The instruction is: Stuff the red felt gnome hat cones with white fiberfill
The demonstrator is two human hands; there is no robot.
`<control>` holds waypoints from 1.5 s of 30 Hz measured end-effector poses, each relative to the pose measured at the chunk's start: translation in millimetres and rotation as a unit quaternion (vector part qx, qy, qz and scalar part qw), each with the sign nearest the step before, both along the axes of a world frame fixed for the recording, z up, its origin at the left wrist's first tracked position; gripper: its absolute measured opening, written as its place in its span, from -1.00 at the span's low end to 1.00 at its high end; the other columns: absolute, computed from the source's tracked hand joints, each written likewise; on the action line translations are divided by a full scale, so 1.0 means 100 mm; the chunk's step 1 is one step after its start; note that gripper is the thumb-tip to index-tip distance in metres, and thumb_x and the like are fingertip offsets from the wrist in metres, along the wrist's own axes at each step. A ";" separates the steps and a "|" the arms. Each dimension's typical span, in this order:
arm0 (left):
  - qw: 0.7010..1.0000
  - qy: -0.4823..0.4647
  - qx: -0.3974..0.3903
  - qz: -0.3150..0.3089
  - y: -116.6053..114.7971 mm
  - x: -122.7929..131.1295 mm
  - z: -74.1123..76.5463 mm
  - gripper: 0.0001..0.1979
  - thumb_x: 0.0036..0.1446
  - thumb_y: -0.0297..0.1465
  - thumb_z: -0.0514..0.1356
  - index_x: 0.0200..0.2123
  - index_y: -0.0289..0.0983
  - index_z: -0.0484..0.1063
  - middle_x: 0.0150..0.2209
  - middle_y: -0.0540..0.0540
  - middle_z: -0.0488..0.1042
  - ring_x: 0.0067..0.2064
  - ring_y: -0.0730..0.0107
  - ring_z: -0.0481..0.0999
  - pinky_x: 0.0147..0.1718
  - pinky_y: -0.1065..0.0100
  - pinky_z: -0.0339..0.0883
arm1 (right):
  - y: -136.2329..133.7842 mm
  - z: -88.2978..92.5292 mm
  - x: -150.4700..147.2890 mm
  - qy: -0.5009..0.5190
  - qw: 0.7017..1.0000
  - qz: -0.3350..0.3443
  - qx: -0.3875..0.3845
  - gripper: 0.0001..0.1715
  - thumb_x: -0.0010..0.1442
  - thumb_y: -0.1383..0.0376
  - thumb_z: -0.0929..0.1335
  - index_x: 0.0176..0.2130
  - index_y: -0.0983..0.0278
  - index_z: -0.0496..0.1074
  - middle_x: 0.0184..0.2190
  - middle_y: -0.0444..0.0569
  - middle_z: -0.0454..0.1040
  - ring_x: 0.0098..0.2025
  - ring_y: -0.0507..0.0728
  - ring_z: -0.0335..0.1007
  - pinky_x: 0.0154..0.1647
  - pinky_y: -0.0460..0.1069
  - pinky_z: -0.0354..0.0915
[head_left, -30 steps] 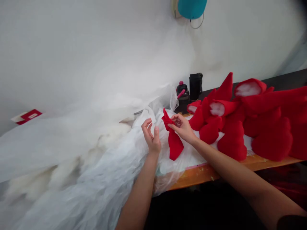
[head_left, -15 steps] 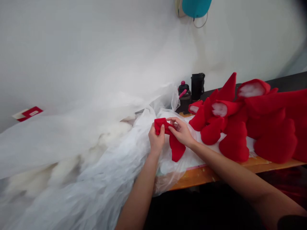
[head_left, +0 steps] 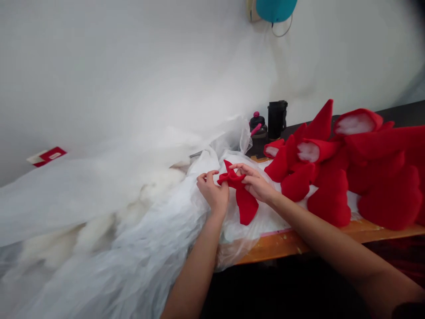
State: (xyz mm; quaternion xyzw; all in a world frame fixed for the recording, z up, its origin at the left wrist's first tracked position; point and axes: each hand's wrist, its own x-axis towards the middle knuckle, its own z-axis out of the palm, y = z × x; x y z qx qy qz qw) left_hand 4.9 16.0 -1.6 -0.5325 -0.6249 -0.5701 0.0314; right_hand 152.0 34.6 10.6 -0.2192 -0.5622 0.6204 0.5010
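As both hands [head_left: 232,186] pinch red felt [head_left: 246,206], a clear bag [head_left: 179,252] holds stuffing [head_left: 159,182].

**Head camera, worn, tilted forward and down.**
On my feed it looks from just above and behind the left hand [head_left: 212,192] and right hand [head_left: 255,184], close in, facing a white wall [head_left: 133,66] past a wooden bench edge [head_left: 292,246].

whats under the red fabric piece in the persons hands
The bright red fabric piece hangs down onto a crumpled translucent white plastic sheet. An orange wooden tabletop shows past the sheet's edge. The patch directly beneath the fabric is covered, so it cannot be seen.
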 end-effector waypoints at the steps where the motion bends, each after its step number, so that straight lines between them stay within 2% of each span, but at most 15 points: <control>1: 0.999 -0.023 -0.003 -0.028 0.00 0.00 0.00 -0.78 -0.06 -0.55 0.16 -0.31 -0.24 0.48 -0.24 -0.14 0.40 -0.14 0.15 0.42 -0.08 0.16 0.30 | 0.00 -0.01 0.00 -0.028 0.999 -0.012 0.027 -0.46 -0.07 0.34 0.32 -0.02 0.16 0.39 -0.40 -0.18 0.32 -0.35 0.08 0.28 -0.27 -0.03 0.24; 4: 0.973 -0.107 -0.013 -0.202 -0.03 0.06 0.02 -0.79 -0.06 -0.56 0.10 -0.32 -0.22 0.42 -0.33 -0.06 0.47 -0.23 0.28 0.48 -0.16 0.28 0.33 | 0.02 -0.08 0.00 -0.109 0.982 -0.117 0.096 -0.47 -0.08 0.35 0.33 -0.04 0.18 0.40 -0.45 -0.20 0.27 -0.39 0.08 0.24 -0.32 -0.04 0.20; 7: 0.899 -0.209 -0.058 -0.381 -0.08 0.16 0.03 -0.83 0.01 -0.49 0.13 -0.27 -0.22 0.36 -0.30 -0.04 0.48 -0.29 0.36 0.49 -0.27 0.38 0.35 | 0.06 -0.18 0.01 -0.147 0.960 -0.222 0.085 -0.50 -0.11 0.39 0.29 -0.10 0.20 0.41 -0.51 -0.22 0.24 -0.44 0.07 0.21 -0.40 -0.05 0.15; 10: 0.839 -0.250 -0.131 -0.465 -0.10 0.21 0.03 -0.77 0.05 -0.41 0.20 -0.18 -0.21 0.32 -0.26 -0.04 0.48 -0.34 0.42 0.47 -0.35 0.43 0.32 | 0.09 -0.21 0.02 -0.122 0.962 -0.237 0.064 -0.47 -0.14 0.40 0.28 -0.10 0.22 0.41 -0.38 -0.14 0.42 -0.32 0.11 0.37 -0.30 -0.03 0.27; 12: 0.852 -0.234 -0.152 -0.442 -0.09 0.20 0.01 -0.70 -0.01 -0.41 0.26 -0.18 -0.21 0.28 -0.27 -0.03 0.48 -0.34 0.43 0.48 -0.37 0.45 0.30 | 0.08 -0.18 0.01 -0.081 0.977 -0.189 0.050 -0.51 -0.13 0.40 0.30 -0.13 0.23 0.42 -0.29 -0.10 0.50 -0.24 0.12 0.44 -0.21 -0.01 0.33; 16: 0.926 -0.225 -0.139 -0.271 0.00 0.12 -0.05 -0.72 -0.04 -0.44 0.23 -0.25 -0.19 0.23 -0.51 0.11 0.35 -0.51 0.46 0.35 -0.49 0.47 0.18 | 0.04 -0.11 -0.04 -0.023 0.997 -0.070 0.002 -0.61 -0.06 0.35 0.36 -0.15 0.23 0.45 -0.29 -0.10 0.55 -0.25 0.11 0.47 -0.20 -0.02 0.36; 18: 0.949 -0.206 -0.096 -0.216 0.02 0.10 -0.07 -0.75 -0.06 -0.48 0.18 -0.25 -0.20 0.26 -0.48 0.09 0.35 -0.46 0.45 0.36 -0.44 0.46 0.21 | 0.03 -0.12 -0.07 -0.026 0.999 -0.045 -0.012 -0.65 -0.05 0.34 0.38 -0.17 0.24 0.46 -0.29 -0.10 0.55 -0.27 0.09 0.46 -0.25 -0.05 0.34; 21: 0.941 -0.215 -0.054 -0.256 0.01 0.13 -0.07 -0.76 -0.07 -0.49 0.13 -0.25 -0.22 0.30 -0.37 0.02 0.40 -0.34 0.43 0.42 -0.33 0.45 0.27 | 0.04 -0.17 -0.07 -0.050 0.993 -0.106 -0.021 -0.71 -0.10 0.36 0.38 -0.26 0.25 0.45 -0.39 -0.14 0.52 -0.38 0.06 0.39 -0.37 -0.08 0.27; 25: 0.863 -0.318 -0.100 -0.380 -0.10 0.23 0.02 -0.76 0.01 -0.42 0.14 -0.19 -0.21 0.28 -0.39 0.05 0.42 -0.43 0.47 0.41 -0.39 0.46 0.27 | 0.05 -0.22 -0.04 -0.117 0.975 -0.188 0.017 -0.76 -0.09 0.36 0.35 -0.31 0.24 0.42 -0.49 -0.18 0.45 -0.45 0.06 0.30 -0.43 -0.08 0.18; 28: 0.829 -0.344 -0.124 -0.423 -0.15 0.26 0.05 -0.71 0.01 -0.40 0.22 -0.17 -0.20 0.25 -0.40 0.05 0.43 -0.46 0.50 0.40 -0.43 0.48 0.25 | 0.05 -0.21 -0.01 -0.154 0.962 -0.213 0.081 -0.76 -0.08 0.37 0.35 -0.30 0.23 0.43 -0.44 -0.15 0.47 -0.39 0.09 0.32 -0.36 -0.05 0.19; 30: 0.837 -0.308 -0.140 -0.430 -0.13 0.24 0.03 -0.63 -0.03 -0.41 0.29 -0.16 -0.20 0.23 -0.41 0.06 0.43 -0.47 0.49 0.39 -0.45 0.49 0.22 | 0.06 -0.19 0.00 -0.135 0.966 -0.197 0.101 -0.78 -0.06 0.35 0.35 -0.30 0.23 0.43 -0.38 -0.12 0.48 -0.33 0.11 0.34 -0.30 -0.03 0.22; 32: 0.871 -0.242 -0.152 -0.399 -0.10 0.21 0.01 -0.62 -0.06 -0.45 0.32 -0.19 -0.20 0.23 -0.45 0.08 0.42 -0.49 0.49 0.38 -0.46 0.48 0.20 | 0.07 -0.16 0.00 -0.102 0.975 -0.172 0.096 -0.82 -0.05 0.35 0.34 -0.33 0.23 0.40 -0.39 -0.13 0.45 -0.34 0.10 0.32 -0.29 -0.02 0.21; 37: 0.964 -0.131 -0.097 -0.208 -0.07 0.15 -0.01 -0.72 -0.02 -0.50 0.24 -0.20 -0.21 0.31 -0.40 0.05 0.42 -0.42 0.43 0.40 -0.38 0.43 0.22 | 0.04 -0.10 -0.07 -0.065 0.988 -0.114 0.078 -0.90 -0.07 0.37 0.30 -0.46 0.22 0.23 -0.48 -0.18 0.28 -0.40 0.06 0.19 -0.34 -0.04 0.12; 40: 0.969 -0.088 -0.055 -0.224 -0.13 0.16 0.01 -0.79 -0.02 -0.56 0.16 -0.28 -0.21 0.35 -0.32 0.00 0.48 -0.31 0.37 0.45 -0.29 0.40 0.24 | 0.00 -0.12 -0.10 -0.066 0.987 -0.131 0.060 -0.83 -0.08 0.35 0.31 -0.50 0.21 0.16 -0.54 -0.20 0.21 -0.45 0.05 0.10 -0.41 -0.05 0.05; 45: 0.939 -0.124 -0.038 -0.320 -0.18 0.21 -0.01 -0.85 0.00 -0.58 0.06 -0.40 -0.21 0.30 -0.41 0.01 0.43 -0.35 0.37 0.40 -0.31 0.39 0.22 | 0.01 -0.18 -0.12 -0.113 0.973 -0.193 0.053 -0.81 -0.08 0.34 0.33 -0.52 0.20 0.16 -0.57 -0.19 0.24 -0.47 0.06 0.11 -0.45 -0.04 0.02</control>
